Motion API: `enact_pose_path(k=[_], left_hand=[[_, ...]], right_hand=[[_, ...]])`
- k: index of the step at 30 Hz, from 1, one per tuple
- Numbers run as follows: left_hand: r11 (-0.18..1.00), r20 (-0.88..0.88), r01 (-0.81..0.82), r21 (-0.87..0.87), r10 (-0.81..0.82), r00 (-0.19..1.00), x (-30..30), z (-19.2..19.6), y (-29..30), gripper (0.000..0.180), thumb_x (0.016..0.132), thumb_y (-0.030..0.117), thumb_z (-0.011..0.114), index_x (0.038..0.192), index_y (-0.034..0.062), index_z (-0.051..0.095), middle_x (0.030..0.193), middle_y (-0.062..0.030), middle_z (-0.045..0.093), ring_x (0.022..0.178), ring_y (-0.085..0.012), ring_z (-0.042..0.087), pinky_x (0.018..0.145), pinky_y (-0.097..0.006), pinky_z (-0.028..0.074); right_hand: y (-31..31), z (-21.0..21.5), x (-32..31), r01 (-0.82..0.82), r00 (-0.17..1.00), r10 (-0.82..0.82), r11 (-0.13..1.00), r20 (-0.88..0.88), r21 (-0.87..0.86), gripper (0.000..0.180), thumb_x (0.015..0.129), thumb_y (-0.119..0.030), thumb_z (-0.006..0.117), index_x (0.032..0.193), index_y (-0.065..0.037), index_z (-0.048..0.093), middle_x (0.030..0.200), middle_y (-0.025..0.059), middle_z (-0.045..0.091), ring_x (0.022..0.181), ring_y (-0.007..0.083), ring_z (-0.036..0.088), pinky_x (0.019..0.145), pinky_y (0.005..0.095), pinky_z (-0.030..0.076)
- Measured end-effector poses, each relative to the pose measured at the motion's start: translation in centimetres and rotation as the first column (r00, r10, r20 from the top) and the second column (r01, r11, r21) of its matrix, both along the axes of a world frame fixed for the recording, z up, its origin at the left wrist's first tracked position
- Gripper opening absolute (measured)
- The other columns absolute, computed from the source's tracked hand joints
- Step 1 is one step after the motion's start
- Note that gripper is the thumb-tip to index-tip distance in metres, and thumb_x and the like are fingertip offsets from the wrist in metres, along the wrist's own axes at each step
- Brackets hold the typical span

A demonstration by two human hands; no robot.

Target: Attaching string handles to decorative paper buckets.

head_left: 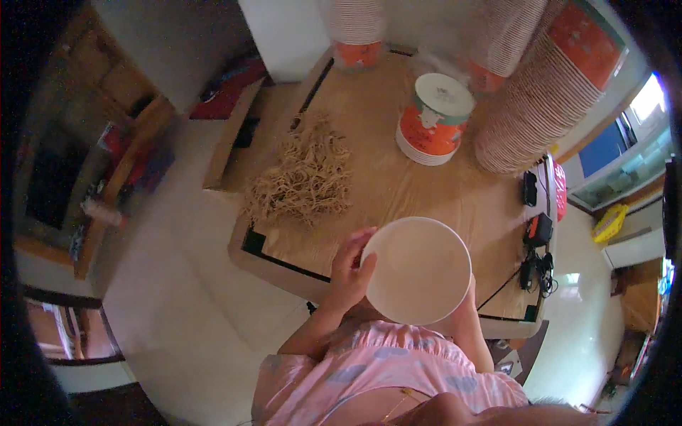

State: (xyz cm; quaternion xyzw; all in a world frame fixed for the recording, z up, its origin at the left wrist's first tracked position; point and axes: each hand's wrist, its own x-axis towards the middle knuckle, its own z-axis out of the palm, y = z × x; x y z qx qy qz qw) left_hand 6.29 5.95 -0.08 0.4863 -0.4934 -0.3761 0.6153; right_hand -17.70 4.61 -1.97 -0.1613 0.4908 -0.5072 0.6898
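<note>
A round paper bowl (418, 271), white inside, is tipped so that its open mouth faces up toward me. My left hand (352, 268) grips its left side, the thumb on the near rim and the fingers round the outer wall. At the lower right, my right hand (465, 307) is against the bowl's outside; its fingers are hidden behind it. Beyond the bowl stands a short stack of orange and green paper bowls (430, 131), upside down, with a pale base on top. A heap of tan shredded paper strands (305, 174) lies to the left.
The table (376, 170) has a brown top. Tall stacks of nested bowls, the nearest leaning (543, 92) at the back right, line the far side; another stack (356, 32) stands at the back. Black cables and an adapter (538, 231) lie along the right edge.
</note>
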Motion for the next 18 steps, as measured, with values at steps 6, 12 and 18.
enact_pose_path(k=[6, 12, 18], left_hand=[[0.990, 0.317, 0.032, 0.136, -0.074, 0.945, 0.9, -0.2, -1.1, 0.025, 0.083, 0.008, 0.056, 0.105, -0.0021, 0.059, 0.107, -0.0126, 0.059, 0.083, -0.0202, 0.062, 0.067, -0.028, 0.051], [0.989, 0.229, -0.098, 0.107, 0.071, 0.971, 1.4, -0.6, -0.8, 0.022, 0.086, 0.018, 0.062, 0.103, 0.0047, 0.062, 0.089, -0.0060, 0.057, 0.056, -0.0100, 0.047, 0.049, -0.026, 0.039], [0.852, 0.552, -0.492, 0.181, 0.326, 0.768, 7.8, -6.2, 1.9, 0.013, 0.081, 0.017, 0.066, 0.089, 0.0077, 0.064, 0.079, -0.0052, 0.060, 0.057, -0.0173, 0.056, 0.053, -0.029, 0.046]], right_hand=[[-0.5, 0.3, -1.3, -0.017, 0.922, -0.139, 0.918, -0.360, -0.397, 0.017, 0.090, -0.012, 0.051, 0.105, -0.004, 0.053, 0.100, 0.0042, 0.056, 0.094, 0.0129, 0.053, 0.083, 0.0261, 0.042], [-1.0, 2.5, -1.7, -0.019, 0.853, -0.264, 0.846, -0.451, -0.532, 0.018, 0.089, -0.009, 0.051, 0.106, -0.004, 0.053, 0.106, 0.0064, 0.056, 0.100, 0.0160, 0.052, 0.088, 0.0288, 0.042], [-0.8, 3.3, -3.0, 0.060, 0.807, -0.392, 0.799, -0.442, -0.599, 0.021, 0.088, -0.011, 0.052, 0.108, -0.004, 0.052, 0.106, 0.0066, 0.055, 0.098, 0.0167, 0.052, 0.086, 0.0275, 0.043]])
